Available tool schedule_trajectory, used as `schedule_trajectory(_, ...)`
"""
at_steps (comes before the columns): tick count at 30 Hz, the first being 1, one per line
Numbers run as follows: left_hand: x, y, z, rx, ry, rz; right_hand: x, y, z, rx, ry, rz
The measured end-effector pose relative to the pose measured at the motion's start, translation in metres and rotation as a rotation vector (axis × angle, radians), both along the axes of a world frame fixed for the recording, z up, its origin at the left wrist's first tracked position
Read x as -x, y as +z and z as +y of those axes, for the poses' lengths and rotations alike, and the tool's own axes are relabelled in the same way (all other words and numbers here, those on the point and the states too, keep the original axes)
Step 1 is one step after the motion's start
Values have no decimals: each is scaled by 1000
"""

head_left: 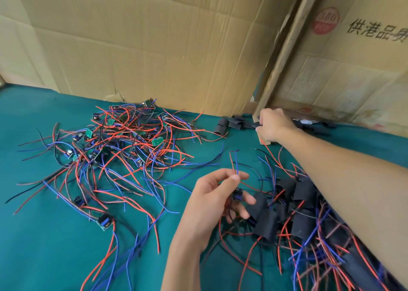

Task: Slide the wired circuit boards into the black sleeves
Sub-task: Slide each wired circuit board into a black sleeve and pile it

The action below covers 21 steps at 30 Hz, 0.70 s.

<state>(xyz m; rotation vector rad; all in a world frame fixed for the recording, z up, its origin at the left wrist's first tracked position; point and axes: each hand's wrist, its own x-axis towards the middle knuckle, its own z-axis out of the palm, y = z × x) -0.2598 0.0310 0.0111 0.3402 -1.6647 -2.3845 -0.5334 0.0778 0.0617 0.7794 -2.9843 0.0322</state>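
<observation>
Nearest the lens, the right forearm is stretched out across the green surface [39,235], over a heap of finished sleeved boards [284,213] lying just right of the left hand [209,204]. Beyond that, well left of both hands, the largest heap is found: the tangle of unsleeved boards [123,140] with red, blue and black leads. A smaller cluster of empty black sleeves [229,123] lies at the foot of the cardboard wall [154,43], just left of the right hand [274,125].

One wired circuit board [238,197] is held in the left hand: its red and blue leads are pinched upright between thumb and forefinger, while the board itself hangs among the loosely curled lower fingers [248,199]. The right-hand fingers are curled down onto a black sleeve at the edge of the cluster; whether it is fully gripped cannot be told.

The step in hand is judged to be fetching a sleeve. A single sleeve should be picked by one end and squeezed so its mouth is opened. The leads should be kept gathered and straight, threaded through first, and the board then drawn in squarely so no component is snagged.
</observation>
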Motion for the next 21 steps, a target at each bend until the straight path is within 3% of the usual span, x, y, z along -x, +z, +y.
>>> schedule_trajectory(5, 0, -1, 0, 18, 28, 26, -16, 13, 1, -18, 18, 102)
schedule_trajectory(8, 1, 1, 1, 36, 44, 29, -31, 27, 3, 134, 26, 31)
schedule_trajectory(13, -1, 5, 3, 72, 55, 45, -65, 45, 22, 594, 19, -123)
schedule_trajectory(18, -4, 9, 5, 118, 54, 55, -100, 54, 44, 1296, -133, -541)
schedule_trajectory(21, -5, 10, 5, 124, 49, 60, -116, 53, 49, 1471, -190, -582)
